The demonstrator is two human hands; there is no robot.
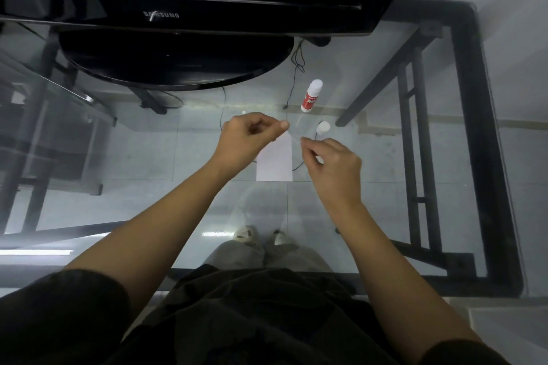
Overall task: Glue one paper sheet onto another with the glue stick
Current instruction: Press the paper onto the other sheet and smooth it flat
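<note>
A person stands at a glass worktop (154, 157), both bare forearms reaching up toward the middle of the frame. A white paper sheet (274, 161) lies flat on the glass at centre, between the two hands. The left hand (246, 142) is curled, thumb and forefinger pinched together just above the sheet's upper left corner; the right hand (332, 163) is pinched the same way at the upper right. Between the two pinches a thin, pale, almost see-through edge shows, seemingly a second sheet held by both hands, though it is too faint to tell for sure.

The glue stick (310, 95), white with a red label, stands upright on the glass above and right of the hands, apart from them. Its round white cap (323, 127) lies just below it, near the right hand's fingertips.

A black monitor (189, 12) on a round base fills the top of the frame. Through the glass, floor tiles and shoes (261, 236) show at lower centre.
</note>
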